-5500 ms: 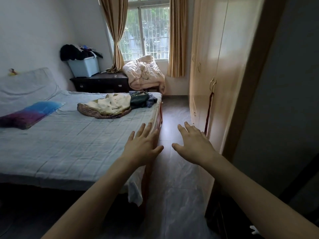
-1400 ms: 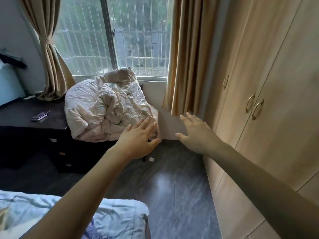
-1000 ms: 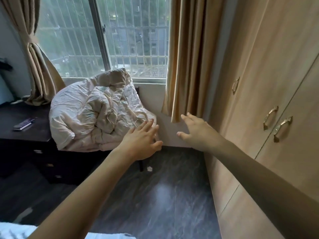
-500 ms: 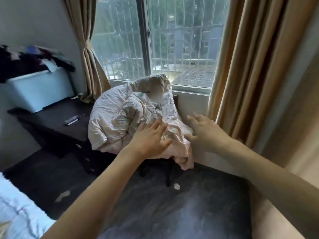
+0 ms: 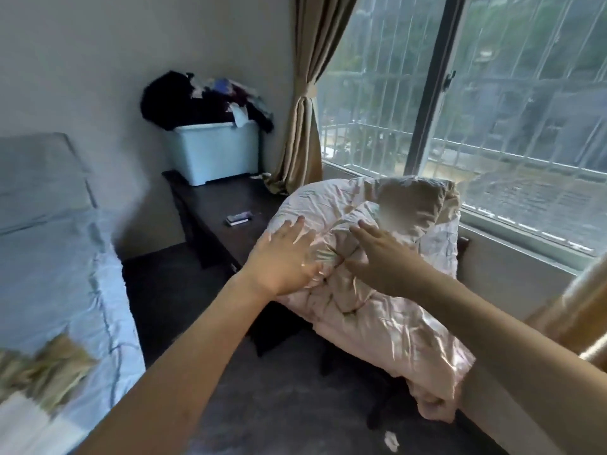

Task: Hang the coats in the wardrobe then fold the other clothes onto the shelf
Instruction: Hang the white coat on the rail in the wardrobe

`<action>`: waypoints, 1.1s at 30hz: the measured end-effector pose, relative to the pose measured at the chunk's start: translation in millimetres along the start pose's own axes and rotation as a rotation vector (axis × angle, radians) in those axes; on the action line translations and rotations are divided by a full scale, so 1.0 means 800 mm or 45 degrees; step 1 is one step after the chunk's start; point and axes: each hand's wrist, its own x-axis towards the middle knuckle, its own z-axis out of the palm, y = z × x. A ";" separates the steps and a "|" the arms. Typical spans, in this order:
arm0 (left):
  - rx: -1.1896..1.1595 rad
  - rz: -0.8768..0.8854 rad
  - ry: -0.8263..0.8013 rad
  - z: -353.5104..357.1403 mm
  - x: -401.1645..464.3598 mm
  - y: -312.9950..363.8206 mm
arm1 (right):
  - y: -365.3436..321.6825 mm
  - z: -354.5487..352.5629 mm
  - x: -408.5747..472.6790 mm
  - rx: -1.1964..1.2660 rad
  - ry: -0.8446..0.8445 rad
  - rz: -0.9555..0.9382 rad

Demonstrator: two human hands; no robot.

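Clothes (image 5: 42, 372) lie blurred on the bed (image 5: 65, 274) at 8 o'clock in my view, well apart from both hands. My left hand (image 5: 282, 257) and right hand (image 5: 381, 257) reach out with fingers straight and spread, gripping nothing, over a crumpled pale quilt (image 5: 377, 290) at centre. Whether they touch it I cannot tell. At 11 o'clock a dark desk (image 5: 210, 198) carries a light blue bin (image 5: 213, 152) heaped with dark garments (image 5: 184, 100)
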 end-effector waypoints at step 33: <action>-0.030 -1.470 -0.005 0.041 0.016 -0.419 | -0.371 0.178 0.498 0.166 -0.390 -1.372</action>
